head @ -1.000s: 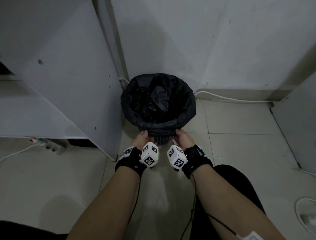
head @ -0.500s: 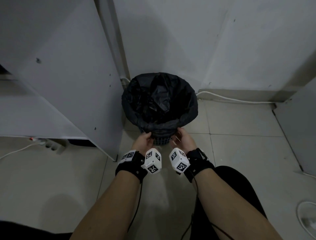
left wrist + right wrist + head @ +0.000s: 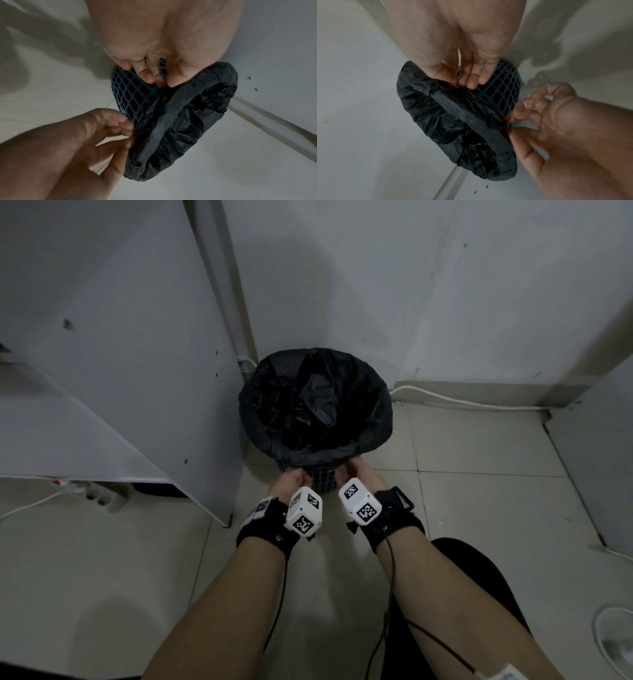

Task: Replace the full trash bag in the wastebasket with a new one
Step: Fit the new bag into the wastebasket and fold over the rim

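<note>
A dark blue lattice wastebasket [image 3: 323, 477] stands on the floor in a corner. A black trash bag [image 3: 315, 405] lines it, its edge folded down over the rim. Both hands are at the near side of the rim. My left hand [image 3: 303, 475] pinches the bag's folded hem [image 3: 181, 94] between thumb and fingers [image 3: 145, 75]. My right hand [image 3: 344, 470] pinches the same hem [image 3: 457, 100] a little to the right, thumb above and fingers [image 3: 471, 81] below. The lattice wall [image 3: 130, 94] shows bare beneath the hem. What lies inside the bag is only crumpled black film.
A white cabinet panel [image 3: 137, 371] stands close on the basket's left, and the wall [image 3: 376, 285] is right behind it. A white cable [image 3: 462, 402] runs along the baseboard. A power strip [image 3: 97, 494] lies under the cabinet. Another white panel [image 3: 603, 460] stands at right. Tiled floor [image 3: 479, 508] surrounds me.
Both hands stay at the basket's near rim. They have shifted slightly and their fingers now close on the bag's folded hem.
</note>
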A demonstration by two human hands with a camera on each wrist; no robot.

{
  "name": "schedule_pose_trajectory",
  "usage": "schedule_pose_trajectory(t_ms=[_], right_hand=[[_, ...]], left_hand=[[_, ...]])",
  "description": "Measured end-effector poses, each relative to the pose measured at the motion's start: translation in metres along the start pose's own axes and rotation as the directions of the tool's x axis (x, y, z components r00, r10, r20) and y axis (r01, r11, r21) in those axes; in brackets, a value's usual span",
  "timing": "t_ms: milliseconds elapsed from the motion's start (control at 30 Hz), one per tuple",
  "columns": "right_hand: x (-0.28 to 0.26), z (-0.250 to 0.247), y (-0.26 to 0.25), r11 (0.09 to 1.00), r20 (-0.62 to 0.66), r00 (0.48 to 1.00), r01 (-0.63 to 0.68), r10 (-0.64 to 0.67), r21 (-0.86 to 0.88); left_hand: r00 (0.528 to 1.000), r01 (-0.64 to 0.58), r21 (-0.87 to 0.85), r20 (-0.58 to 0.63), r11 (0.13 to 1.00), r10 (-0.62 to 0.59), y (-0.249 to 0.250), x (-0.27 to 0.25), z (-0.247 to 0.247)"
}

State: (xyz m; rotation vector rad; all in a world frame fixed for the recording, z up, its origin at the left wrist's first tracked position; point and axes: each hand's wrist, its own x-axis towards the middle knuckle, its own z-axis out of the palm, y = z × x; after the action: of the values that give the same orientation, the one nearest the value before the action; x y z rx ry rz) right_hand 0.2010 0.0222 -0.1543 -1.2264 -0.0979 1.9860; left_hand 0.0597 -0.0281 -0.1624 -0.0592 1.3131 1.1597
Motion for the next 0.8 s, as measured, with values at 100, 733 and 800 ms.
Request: schedule_pose_trajectory(t_ms=[100,733,800], right_hand=[[-0.017,0.0,-0.001,0.997,-0.051,0.996,0.073,-0.073,-0.002],[-0.007,-0.01,0.017,1.0,0.144,0.989,0.026,-0.028,0.011],[-0.005,-0.003,0.011,1.0,0.057,0.998,0.008,-0.006,-0.028]], left_hand=[[0.999,-0.031,-0.095,0.015,0.995,0.032,-0.003,-0.015,-0.001],[0.993,-0.1,-0.006,0.062,0.995,0.1,-0.002,-0.018,0.011],[0.995,-0.08,-0.074,0.055,0.994,0.084,0.001,-0.018,0.011]])
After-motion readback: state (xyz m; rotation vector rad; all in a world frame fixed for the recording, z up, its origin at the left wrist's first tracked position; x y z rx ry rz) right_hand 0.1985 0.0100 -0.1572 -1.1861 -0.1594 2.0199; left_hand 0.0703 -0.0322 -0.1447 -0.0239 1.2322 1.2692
